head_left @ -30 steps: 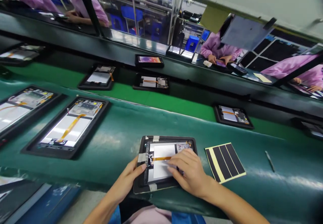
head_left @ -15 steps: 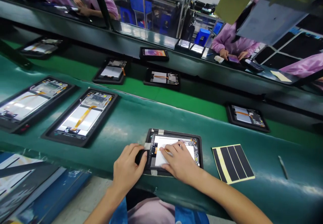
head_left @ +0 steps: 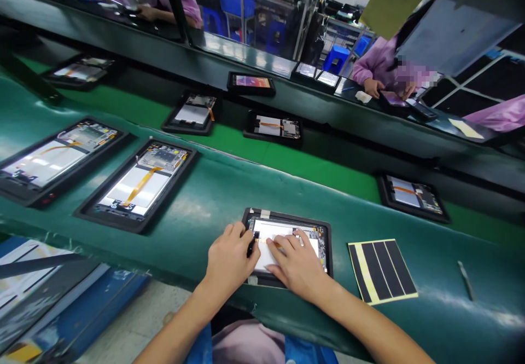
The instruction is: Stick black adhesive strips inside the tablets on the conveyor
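Your left hand (head_left: 229, 259) pinched a small black piece (head_left: 250, 244) at the left edge of the opened tablet (head_left: 283, 228); your right hand (head_left: 297, 265) lay on it, fingers spread; the tablet sat in a black tray (head_left: 287, 216) on the green bench (head_left: 205, 205).

**Green tabletop, trays in a row**

We look down on a dark green, glossy tabletop (head_left: 205, 200). Closest to us lies the near tray (head_left: 295, 217), black, with an open tablet in it. Just right of it lies a sheet (head_left: 382, 271) of black strips on yellow backing, and farther right a thin tool (head_left: 465, 280). To the left we see the middle tray (head_left: 137, 186) and the left tray (head_left: 57, 159), side by side and well apart from the near one. Beyond runs a brighter green belt (head_left: 328, 172) carrying a belt tray (head_left: 274, 127).
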The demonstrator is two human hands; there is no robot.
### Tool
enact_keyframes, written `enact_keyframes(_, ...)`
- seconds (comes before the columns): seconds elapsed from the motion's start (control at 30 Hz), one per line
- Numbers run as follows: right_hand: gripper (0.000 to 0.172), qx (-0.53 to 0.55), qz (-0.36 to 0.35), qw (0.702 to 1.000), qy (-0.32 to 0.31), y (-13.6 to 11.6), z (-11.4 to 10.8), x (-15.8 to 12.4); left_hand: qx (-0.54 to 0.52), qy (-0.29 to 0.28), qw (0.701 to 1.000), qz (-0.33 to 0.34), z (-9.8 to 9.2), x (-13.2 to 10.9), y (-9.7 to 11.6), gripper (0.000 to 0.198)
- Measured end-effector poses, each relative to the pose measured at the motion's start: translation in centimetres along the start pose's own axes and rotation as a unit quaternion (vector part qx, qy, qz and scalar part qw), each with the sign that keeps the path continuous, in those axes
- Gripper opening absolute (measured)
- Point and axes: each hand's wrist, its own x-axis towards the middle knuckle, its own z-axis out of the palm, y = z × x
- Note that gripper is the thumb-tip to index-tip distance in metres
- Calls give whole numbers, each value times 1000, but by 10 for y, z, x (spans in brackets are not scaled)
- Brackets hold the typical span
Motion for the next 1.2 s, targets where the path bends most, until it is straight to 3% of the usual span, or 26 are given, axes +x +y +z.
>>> enact_keyframes(0.2, 49, 8, -1, 1000, -9, 1, 2, -1, -73, 20, 996, 42, -4, -15, -13, 17)
enact_keyframes(0.37, 48, 19, -7, 1000, -14, -1, 1, 1, -50, 4, 993, 111, -10, -36, -19, 35)
enact_keyframes(1.2, 46, 30, -18, 999, -19, -4, 0, 6, -35, -32, 993, 107, 2, -47, -17, 41)
